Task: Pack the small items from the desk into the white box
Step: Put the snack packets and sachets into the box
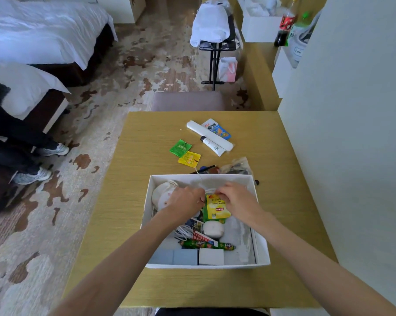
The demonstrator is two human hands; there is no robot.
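Head view, white box [262, 247] as landmark, near to far. Along its near wall: blue-grey blocks [174, 257], small white carton [211, 256], green sausage stick [206, 244]. Mid-box: coiled white cable [182, 232], white earbud case [213, 229], yellow Lipton tea packet [217, 210]. Far-left corner: white drawstring pouch [164, 193]. Over the far half of the box: left hand [185, 199] and right hand [234, 197], fingertips narrow, pinched together on something thin and white, possibly a cord; exact item unclear. Step in hand, by judgement: settling that item into the box. Just beyond the far wall, on the desk [124, 179]: pencil [203, 169], clear plastic bag [238, 166]. Farther: yellow sachet [189, 158], green sachet [180, 148], white tube [211, 145], long white wrapped item [209, 135], blue snack packet [217, 128]. Next move likely: release, reach past the far wall for nearest loose pieces.
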